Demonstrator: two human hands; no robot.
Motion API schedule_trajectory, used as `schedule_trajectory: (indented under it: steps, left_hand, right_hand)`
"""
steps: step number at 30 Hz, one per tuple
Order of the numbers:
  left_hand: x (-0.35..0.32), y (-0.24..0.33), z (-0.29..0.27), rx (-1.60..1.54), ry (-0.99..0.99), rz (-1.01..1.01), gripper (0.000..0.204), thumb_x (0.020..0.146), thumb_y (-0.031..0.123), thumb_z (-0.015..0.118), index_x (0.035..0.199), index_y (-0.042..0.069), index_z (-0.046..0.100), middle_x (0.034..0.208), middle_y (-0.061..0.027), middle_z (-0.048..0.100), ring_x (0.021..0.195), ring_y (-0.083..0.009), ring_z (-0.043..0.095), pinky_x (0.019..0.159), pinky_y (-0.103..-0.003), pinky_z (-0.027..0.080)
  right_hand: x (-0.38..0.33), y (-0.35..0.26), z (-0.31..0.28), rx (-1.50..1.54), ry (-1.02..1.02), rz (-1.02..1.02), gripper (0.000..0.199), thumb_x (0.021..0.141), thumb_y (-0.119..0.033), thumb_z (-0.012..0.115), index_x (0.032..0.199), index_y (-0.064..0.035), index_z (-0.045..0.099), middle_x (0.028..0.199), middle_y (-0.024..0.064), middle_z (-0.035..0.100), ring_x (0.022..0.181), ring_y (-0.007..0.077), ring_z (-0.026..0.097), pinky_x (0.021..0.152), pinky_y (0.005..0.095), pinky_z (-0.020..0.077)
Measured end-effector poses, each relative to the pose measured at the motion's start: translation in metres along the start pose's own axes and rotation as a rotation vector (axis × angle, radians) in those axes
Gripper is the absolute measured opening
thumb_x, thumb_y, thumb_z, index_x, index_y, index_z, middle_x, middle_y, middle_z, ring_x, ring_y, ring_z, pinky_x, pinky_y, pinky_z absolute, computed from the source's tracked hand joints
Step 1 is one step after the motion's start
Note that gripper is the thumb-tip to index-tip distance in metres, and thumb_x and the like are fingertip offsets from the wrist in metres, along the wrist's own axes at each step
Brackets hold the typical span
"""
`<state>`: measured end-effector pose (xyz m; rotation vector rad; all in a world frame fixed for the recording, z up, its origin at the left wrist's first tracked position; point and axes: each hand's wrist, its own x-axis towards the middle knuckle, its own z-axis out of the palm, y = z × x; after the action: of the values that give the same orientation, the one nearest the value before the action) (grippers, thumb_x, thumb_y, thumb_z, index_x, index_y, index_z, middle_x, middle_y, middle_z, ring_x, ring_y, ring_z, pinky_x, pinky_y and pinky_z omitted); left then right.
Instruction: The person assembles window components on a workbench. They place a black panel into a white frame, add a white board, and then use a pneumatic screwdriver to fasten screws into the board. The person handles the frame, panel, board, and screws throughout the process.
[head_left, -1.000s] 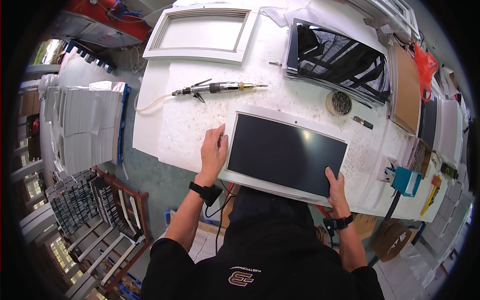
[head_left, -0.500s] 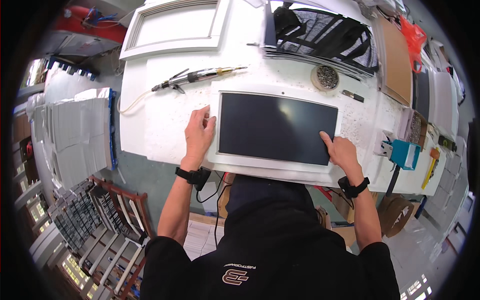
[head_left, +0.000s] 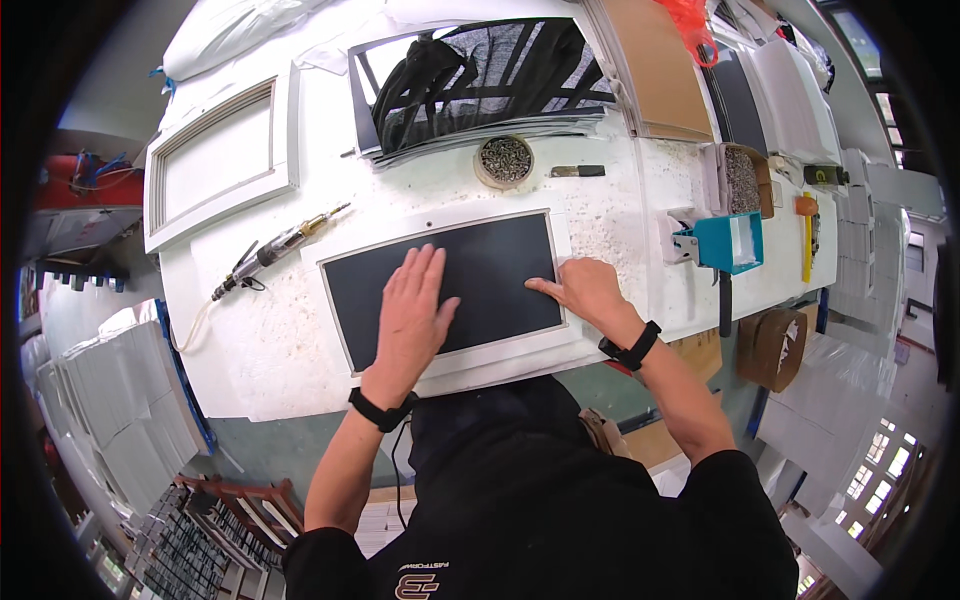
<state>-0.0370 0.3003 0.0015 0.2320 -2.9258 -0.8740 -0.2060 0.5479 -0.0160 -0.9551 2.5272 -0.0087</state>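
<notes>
Lying flat, open over dark panel (head_left: pixel 495 275) — fingers of left hand (head_left: pixel 412 310); contact hard to confirm. Right hand (head_left: pixel 592 288): thumb out over panel's right edge, other fingers bent; grip on white frame (head_left: pixel 500 357), cannot tell. Panel sits inside frame on desk (head_left: pixel 255 365). Even, light palm pressure seems best — frame steadied. Underside hidden.

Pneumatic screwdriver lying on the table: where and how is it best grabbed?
Probably take the pneumatic screwdriver around its cylindrical barrel, left hand coming from above: it lies flat, bit pointing away, hose trailing from the near end.
</notes>
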Motion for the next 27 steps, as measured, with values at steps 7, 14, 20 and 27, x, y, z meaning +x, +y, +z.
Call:
schedule_trajectory:
  steps: [7,14,20,27]
  left_hand:
    - [0.05,0.036,0.059,0.129,-0.192,0.158,0.09,0.087,0.043,0.077,0.158,0.005,0.036,0.164,-0.0237,0.03,0.153,-0.0432,0.026,0.124,-0.059,0.022]
    - [0.051,0.038,0.063,0.228,-0.218,0.163,0.094,0.086,0.045,0.077,0.16,0.007,0.034,0.167,-0.0233,0.025,0.154,-0.0429,0.024,0.124,-0.059,0.02]
    - [0.067,0.104,0.08,0.101,-0.123,0.146,0.094,0.081,0.031,0.085,0.157,0.003,0.037,0.162,-0.0229,0.036,0.151,-0.0403,0.032,0.122,-0.052,0.029]
    - [0.148,0.241,0.182,-0.311,-0.204,0.034,0.101,0.08,0.031,0.085,0.16,0.007,0.028,0.122,-0.0221,0.057,0.112,-0.0405,0.059,0.093,-0.047,0.052]
  right_hand:
    - [-0.014,0.014,-0.001,0.22,-0.014,-0.001,0.066,0.091,-0.064,0.065,0.066,-0.0025,0.067,0.062,0.0172,0.065,0.062,0.0373,0.067,0.057,0.0456,0.0516]
    - [-0.099,0.045,-0.059,0.506,0.178,0.05,0.035,0.097,-0.039,0.069,0.084,-0.0062,0.065,0.069,0.0099,0.066,0.062,0.0329,0.063,0.057,0.0397,0.049]
    - [-0.171,0.139,-0.108,0.261,0.851,0.346,0.021,0.088,-0.014,0.08,0.1,-0.0034,0.066,0.084,0.0105,0.064,0.075,0.0266,0.065,0.069,0.0375,0.0538]
    - [-0.147,0.227,-0.077,0.283,0.25,0.476,0.052,0.09,-0.047,0.072,0.101,0.0034,0.066,0.086,0.0258,0.071,0.083,0.0453,0.07,0.075,0.0506,0.0551]
